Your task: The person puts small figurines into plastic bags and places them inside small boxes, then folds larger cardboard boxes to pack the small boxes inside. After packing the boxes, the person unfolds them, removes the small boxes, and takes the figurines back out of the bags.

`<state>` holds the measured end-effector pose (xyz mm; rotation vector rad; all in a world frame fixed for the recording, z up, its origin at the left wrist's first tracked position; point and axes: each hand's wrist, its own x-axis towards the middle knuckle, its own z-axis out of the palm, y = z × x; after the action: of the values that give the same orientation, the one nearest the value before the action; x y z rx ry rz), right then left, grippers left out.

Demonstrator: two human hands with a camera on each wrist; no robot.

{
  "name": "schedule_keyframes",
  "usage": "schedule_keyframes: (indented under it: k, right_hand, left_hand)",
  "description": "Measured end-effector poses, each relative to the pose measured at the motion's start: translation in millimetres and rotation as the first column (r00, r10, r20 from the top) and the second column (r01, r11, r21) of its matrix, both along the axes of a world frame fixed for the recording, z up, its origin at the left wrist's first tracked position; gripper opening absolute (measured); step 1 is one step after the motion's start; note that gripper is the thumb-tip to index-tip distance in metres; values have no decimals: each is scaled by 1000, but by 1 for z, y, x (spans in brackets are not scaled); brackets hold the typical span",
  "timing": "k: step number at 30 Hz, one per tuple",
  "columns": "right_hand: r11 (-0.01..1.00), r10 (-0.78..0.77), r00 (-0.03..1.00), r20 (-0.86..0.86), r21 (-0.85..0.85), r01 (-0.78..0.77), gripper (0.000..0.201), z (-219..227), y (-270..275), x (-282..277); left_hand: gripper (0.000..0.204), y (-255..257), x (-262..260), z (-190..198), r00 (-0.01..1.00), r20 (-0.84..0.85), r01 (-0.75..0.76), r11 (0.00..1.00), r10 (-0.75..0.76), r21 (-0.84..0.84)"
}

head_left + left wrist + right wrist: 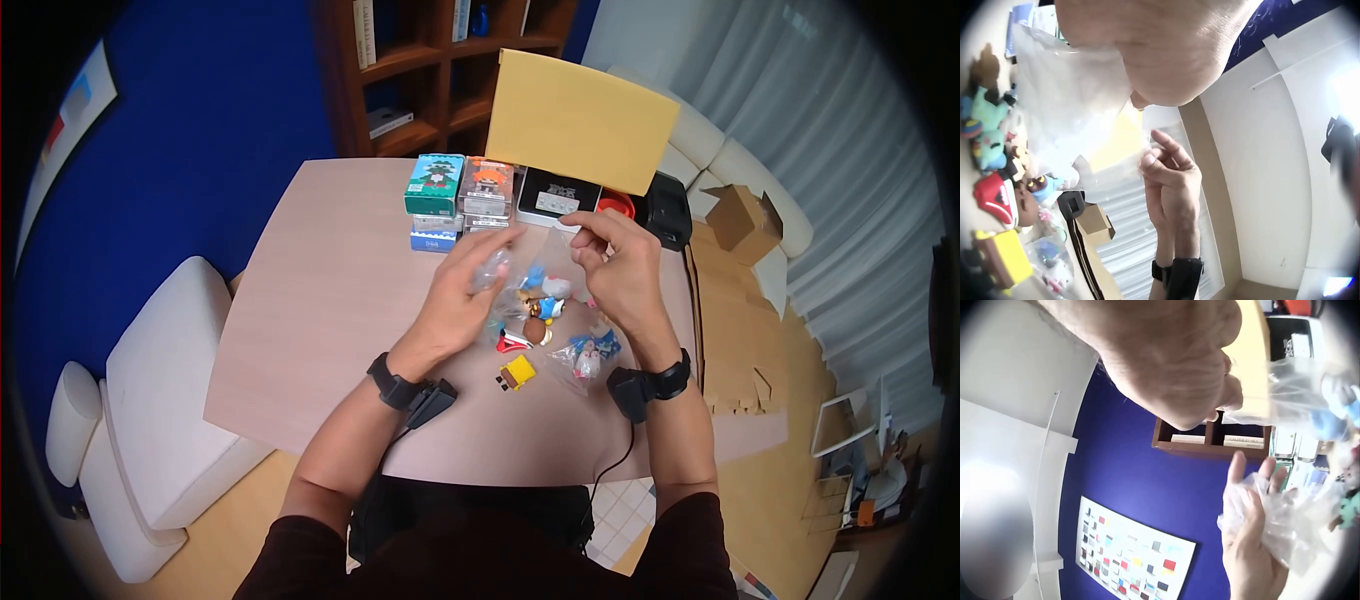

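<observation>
Above the table I hold a clear plastic bag (540, 252) between both hands. My left hand (478, 280) grips its crumpled left side; in the right wrist view the bag (1285, 519) lies against that hand's palm (1249, 550). My right hand (590, 235) pinches the bag's top right edge, and the pinch shows in the left wrist view (1150, 159). A pile of small toy figures (535, 312) lies on the table under the bag. A yellow block figure (518, 373) and a bagged toy (586, 358) lie nearest me.
Small toy boxes (436, 186) stand at the table's far edge beside a black box (557, 193), a black device (668, 208) and an upright yellow envelope (580, 118). A white chair (165, 380) is at left, a bookshelf (420, 70) behind, cardboard boxes (742, 216) at right.
</observation>
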<state>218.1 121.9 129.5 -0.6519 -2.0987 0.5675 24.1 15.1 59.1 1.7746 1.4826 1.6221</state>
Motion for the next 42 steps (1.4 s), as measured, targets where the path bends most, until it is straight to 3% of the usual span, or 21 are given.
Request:
schedule_keyframes:
  k: [3,5,7,10,12,13,14,15,17,18,20,24,26,29,30,32,36,38,39,41,42]
  right_hand:
    - [988,43,998,-51,148,-35,37,10,-15,-2]
    - [979,67,996,-61,195,-54,37,9,-15,0]
    - [992,128,984,-124,9,-128,38,8,-11,2]
    - [984,168,972,-162,-33,-175,36,3,-2,10]
    - [984,85,972,-219,-136,-116,34,-5,11,18]
    - [969,-1,964,-264,-237,-64,31,-12,21,23]
    - [971,-71,978,-194,-239,23,27,-25,38,33]
    - [970,-73,978,-195,-240,25,27,-38,55,41]
    - [898,-331,937,112,-266,350,32,-65,82,56]
    - [898,-333,937,111,-266,350,32,-82,93,64]
    - [822,-488,730,478,-28,568,44,-112,106,74]
    - [864,-380,728,570,-62,499,54,-140,109,85]
    - [879,-348,819,456,-146,455,43,-146,107,87]
    - [777,-276,889,365,-459,430,31,-140,105,88]
    - [780,-275,890,363,-456,427,31,-137,103,87]
    - [756,-300,928,223,-537,373,21,-135,98,87]
    - [819,-288,954,80,-497,288,19,-119,89,83]
    - [896,-296,945,141,-301,326,17,-91,72,77]
    - [897,-296,945,139,-300,325,17,-81,67,73]
    - [920,-311,942,122,-210,331,17,-69,61,66]
    - [920,-311,942,123,-210,331,17,-68,59,62]
  left_hand:
    - [53,7,19,21,995,-95,42,993,-32,109]
    - [54,15,37,26,989,57,126,982,-135,140]
    - [51,22,44,23,984,113,126,986,-137,107]
    - [43,30,38,12,979,166,110,993,-117,50]
    - [37,33,30,6,980,165,105,994,-107,19]
    - [30,32,28,9,873,477,125,992,-102,-17]
    - [23,31,27,12,673,736,153,987,-72,-43]
    - [23,30,27,12,673,736,155,987,-73,-44]
    - [21,28,29,13,864,495,135,989,-90,-55]
    - [21,29,27,13,865,494,136,989,-92,-54]
    - [22,35,18,12,739,673,85,996,-38,-37]
    - [22,40,16,12,811,584,94,993,-32,-76]
    - [26,35,17,24,540,834,232,973,-115,-16]
    - [37,40,19,23,448,887,268,963,-107,-20]
    - [37,40,18,21,449,887,266,964,-109,-16]
    - [49,38,16,17,673,735,133,991,-87,-5]
    - [45,28,17,20,754,657,103,984,17,-144]
    - [39,25,19,13,925,374,15,975,72,-224]
    - [39,23,22,10,925,373,14,975,72,-223]
    - [38,22,34,3,997,-69,-32,999,33,5]
    - [44,22,42,-3,989,-146,-5,999,-1,-38]
